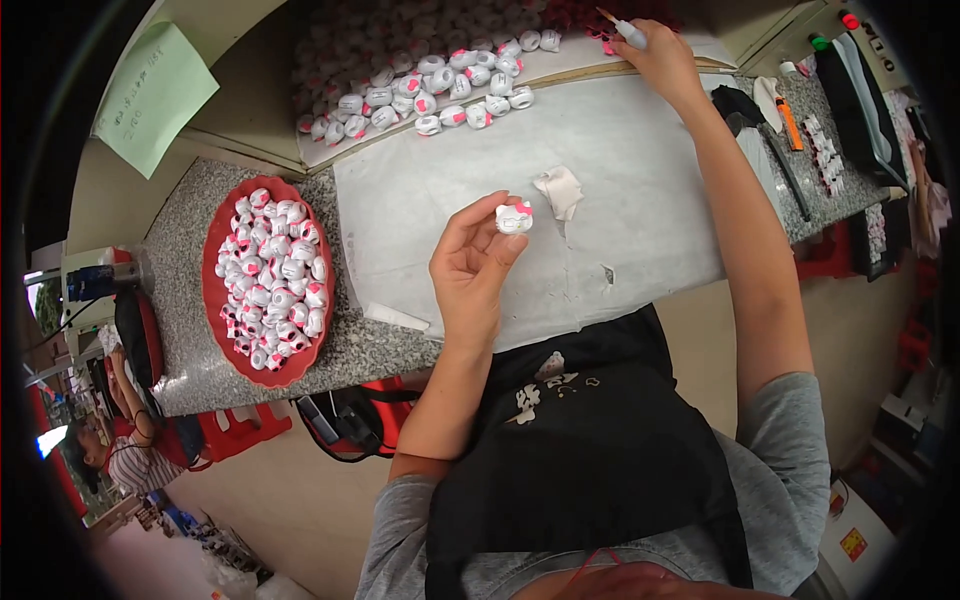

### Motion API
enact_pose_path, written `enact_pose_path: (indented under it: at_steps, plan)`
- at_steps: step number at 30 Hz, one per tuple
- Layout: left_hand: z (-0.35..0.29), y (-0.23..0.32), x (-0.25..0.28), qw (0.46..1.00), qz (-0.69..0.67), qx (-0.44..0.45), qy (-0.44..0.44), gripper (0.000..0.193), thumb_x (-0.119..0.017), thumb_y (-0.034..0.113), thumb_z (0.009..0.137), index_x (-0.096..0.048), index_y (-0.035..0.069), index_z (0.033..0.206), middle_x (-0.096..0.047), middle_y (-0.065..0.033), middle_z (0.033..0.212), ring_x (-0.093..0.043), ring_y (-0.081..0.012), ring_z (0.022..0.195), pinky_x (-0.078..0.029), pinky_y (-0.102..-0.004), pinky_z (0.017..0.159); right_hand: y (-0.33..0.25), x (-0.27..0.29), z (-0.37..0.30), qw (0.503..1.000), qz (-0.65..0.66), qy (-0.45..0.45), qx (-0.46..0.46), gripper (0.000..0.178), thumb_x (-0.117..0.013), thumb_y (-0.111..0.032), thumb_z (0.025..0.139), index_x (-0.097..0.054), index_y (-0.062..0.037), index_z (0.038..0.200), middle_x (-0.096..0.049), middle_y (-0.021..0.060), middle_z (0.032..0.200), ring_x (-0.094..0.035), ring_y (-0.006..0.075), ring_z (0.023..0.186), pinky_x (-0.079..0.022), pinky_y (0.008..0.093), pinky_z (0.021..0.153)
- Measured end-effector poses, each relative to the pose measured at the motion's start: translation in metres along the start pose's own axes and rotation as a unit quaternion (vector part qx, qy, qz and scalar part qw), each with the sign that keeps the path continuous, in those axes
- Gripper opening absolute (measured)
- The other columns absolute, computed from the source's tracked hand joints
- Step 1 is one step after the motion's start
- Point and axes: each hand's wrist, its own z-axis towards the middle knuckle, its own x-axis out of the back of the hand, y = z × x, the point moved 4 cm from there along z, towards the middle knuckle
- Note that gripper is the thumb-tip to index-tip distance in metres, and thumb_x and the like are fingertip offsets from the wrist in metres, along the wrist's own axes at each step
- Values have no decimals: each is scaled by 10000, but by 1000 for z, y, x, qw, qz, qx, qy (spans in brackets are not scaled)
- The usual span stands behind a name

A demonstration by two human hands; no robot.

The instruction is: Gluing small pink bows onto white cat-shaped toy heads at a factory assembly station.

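Over the middle of the white work sheet, my left hand pinches a small white cat-head figurine with a pink patch between thumb and fingertips. My right hand reaches to the far right, closed around a small white bottle with a thin tip. Its fingertips are at the edge of a heap of deep pink pieces; whether they also grip one is too small to tell. A crumpled white cloth lies on the sheet just right of the figurine.
Many similar cat heads fill the far shelf. A red scalloped basin heaped with more stands on the left of the speckled counter. An orange-handled tool and dark cloth lie at right. Another person sits far left.
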Motion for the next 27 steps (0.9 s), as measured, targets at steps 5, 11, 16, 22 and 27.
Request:
enact_pose_path:
  at_steps: [5, 11, 16, 22, 27]
  plan:
    - [-1, 1, -1, 1000, -14, 3, -10, 343, -545, -64, 690, -448, -25, 1017, -515, -107, 962, -497, -123, 869, -400, -206, 736, -8, 0, -2, 997, -23, 60, 45, 203, -577, -205, 694, -540, -25, 781, -537, 106, 648, -518, 215, 593, -390, 297, 550]
    - [-3, 1, 4, 999, -35, 13, -9, 340, -548, -63, 690, -447, -27, 1013, -511, -108, 963, -497, -134, 886, -405, -220, 755, -60, 38, -62, 941, 333, -46, -41, 109, -573, -110, 696, -527, -16, 724, -449, -8, 551, -400, 38, 479, -287, 176, 433]
    - [-3, 3, 1, 998, -51, 3, -39, 347, -555, -63, 685, -446, -32, 1013, -506, -114, 973, -490, -147, 911, -405, -238, 768, -95, 16, -134, 859, 477, -152, -108, 70, -564, -11, 671, -525, 4, 726, -496, 30, 635, -445, 77, 531, -351, 192, 481]
    - [-5, 1, -2, 999, 37, -15, -24, 323, -551, -69, 682, -472, -27, 992, -509, -106, 972, -493, -159, 899, -406, -253, 780, -104, 18, -162, 776, 600, -120, -151, 85, -554, 34, 660, -514, 28, 736, -536, 89, 711, -487, 123, 581, -389, 228, 516]
    - [-7, 4, -4, 963, 215, -150, -56, 295, -524, -92, 683, -484, -40, 971, -509, -140, 973, -496, -186, 903, -423, -266, 740, -111, 15, -166, 760, 612, -167, -143, 97, -569, 34, 650, -514, 31, 730, -537, 97, 705, -497, 134, 599, -401, 231, 531]
